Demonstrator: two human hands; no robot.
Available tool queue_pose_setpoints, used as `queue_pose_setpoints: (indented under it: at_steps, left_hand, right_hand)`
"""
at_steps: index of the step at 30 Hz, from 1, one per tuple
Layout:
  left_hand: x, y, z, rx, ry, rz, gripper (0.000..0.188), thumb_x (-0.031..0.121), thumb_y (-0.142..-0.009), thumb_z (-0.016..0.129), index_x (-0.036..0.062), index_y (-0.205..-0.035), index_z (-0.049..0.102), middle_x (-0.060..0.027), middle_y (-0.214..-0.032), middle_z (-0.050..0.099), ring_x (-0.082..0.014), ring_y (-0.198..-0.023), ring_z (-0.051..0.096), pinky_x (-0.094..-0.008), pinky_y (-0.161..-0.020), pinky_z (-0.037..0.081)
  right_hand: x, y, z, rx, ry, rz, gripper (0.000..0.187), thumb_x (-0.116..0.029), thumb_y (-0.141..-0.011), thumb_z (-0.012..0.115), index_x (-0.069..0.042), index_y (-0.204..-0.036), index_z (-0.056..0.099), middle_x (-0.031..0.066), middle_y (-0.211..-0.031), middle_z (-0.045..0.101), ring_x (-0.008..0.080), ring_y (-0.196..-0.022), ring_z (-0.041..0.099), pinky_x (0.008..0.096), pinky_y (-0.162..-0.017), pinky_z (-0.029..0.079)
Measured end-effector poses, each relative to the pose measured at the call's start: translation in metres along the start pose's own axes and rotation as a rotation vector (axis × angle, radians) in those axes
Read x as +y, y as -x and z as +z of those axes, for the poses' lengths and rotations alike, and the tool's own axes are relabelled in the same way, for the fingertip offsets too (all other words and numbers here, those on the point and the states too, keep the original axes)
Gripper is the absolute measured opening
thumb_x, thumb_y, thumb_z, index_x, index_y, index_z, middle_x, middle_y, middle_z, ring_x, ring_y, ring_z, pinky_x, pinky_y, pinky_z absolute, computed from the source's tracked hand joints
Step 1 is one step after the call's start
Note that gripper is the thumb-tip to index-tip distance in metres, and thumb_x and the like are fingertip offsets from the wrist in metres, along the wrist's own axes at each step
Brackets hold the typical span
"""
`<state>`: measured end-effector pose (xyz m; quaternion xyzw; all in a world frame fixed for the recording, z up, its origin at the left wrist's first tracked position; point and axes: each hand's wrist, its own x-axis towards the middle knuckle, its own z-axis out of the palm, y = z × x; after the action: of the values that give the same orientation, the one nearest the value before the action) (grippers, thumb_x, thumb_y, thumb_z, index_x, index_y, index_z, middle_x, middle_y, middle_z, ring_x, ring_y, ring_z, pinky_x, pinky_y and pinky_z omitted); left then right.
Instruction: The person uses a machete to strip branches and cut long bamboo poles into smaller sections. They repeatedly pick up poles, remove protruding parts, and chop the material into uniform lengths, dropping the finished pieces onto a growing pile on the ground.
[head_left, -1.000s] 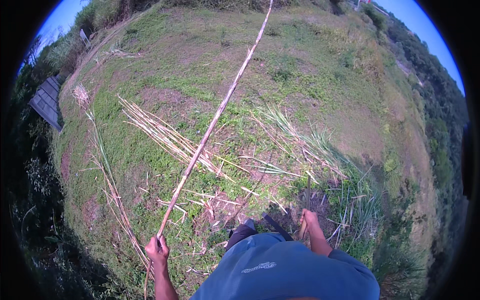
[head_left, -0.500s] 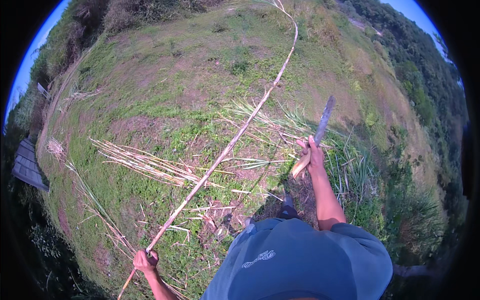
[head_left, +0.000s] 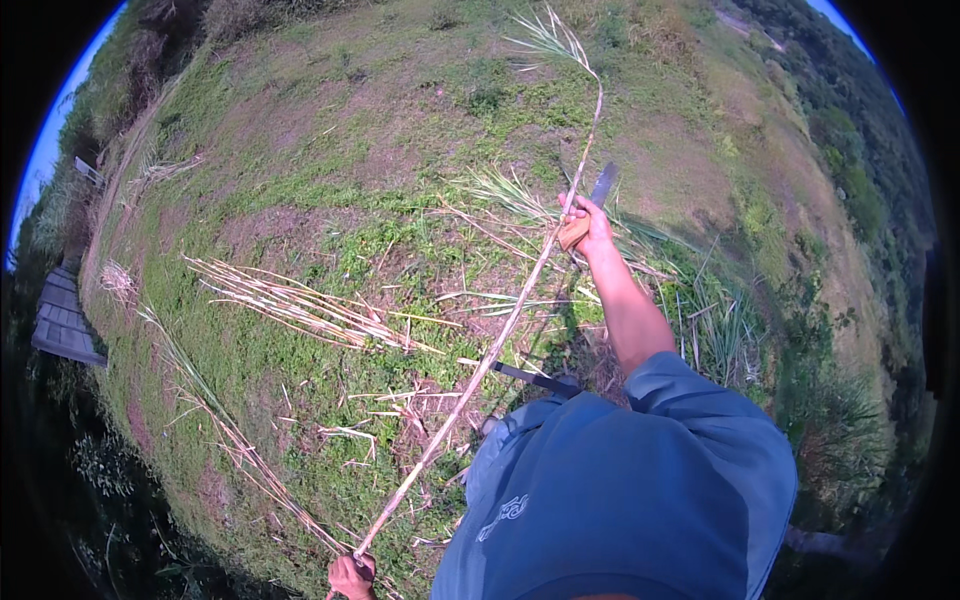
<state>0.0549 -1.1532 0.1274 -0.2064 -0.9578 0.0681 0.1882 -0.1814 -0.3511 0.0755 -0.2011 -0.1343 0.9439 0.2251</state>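
Note:
My left hand is closed around the lower end of a long, jointed cane stalk, at the bottom edge of the view. The stalk slants up and away to the right and ends in a tuft of green leaves. Farther up, my right hand grips a machete by its wooden handle, with the dark blade pointing away from me. That hand is right beside the stalk; whether its fingers also touch the stalk I cannot tell.
Several pale stripped canes lie in a bundle on the grass, left of centre. Leafy cane tops are heaped beyond, with more green leaves at right. Leafy stalks lie at left. A dark flat strip juts from my waist.
My right hand with the machete has moved forward and left, up to the stalk. My left hand has drawn its end of the stalk back and right, bringing the leafy top further into view.

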Motion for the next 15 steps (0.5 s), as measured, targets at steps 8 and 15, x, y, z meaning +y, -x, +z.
queue_pose_setpoints:
  at_steps: [8,15]
  left_hand:
    - [0.040,0.004,-0.034,-0.045,-0.419,-0.426,0.025,0.024,-0.090,0.048,-0.0009,-0.090,0.050,-0.0195,-0.089,0.048,-0.0376,-0.088,0.049,-0.0445,-0.073,0.039]
    - [-0.001,-0.084,0.033,0.100,-0.486,-0.871,0.033,0.035,-0.097,0.046,0.0039,-0.107,0.049,-0.0221,-0.105,0.047,-0.0364,-0.092,0.048,-0.0493,-0.074,0.042]
  right_hand:
    - [-0.008,0.020,-0.013,0.010,0.047,-0.020,0.023,-0.009,-0.090,0.053,0.010,-0.103,0.055,-0.0062,-0.057,0.044,0.0051,-0.051,0.045,0.0223,-0.053,0.043]
    - [-0.093,0.072,-0.039,0.051,0.009,-0.148,0.011,-0.004,-0.088,0.058,0.002,-0.095,0.052,0.0044,-0.074,0.057,0.0080,-0.056,0.049,0.0257,-0.053,0.046]
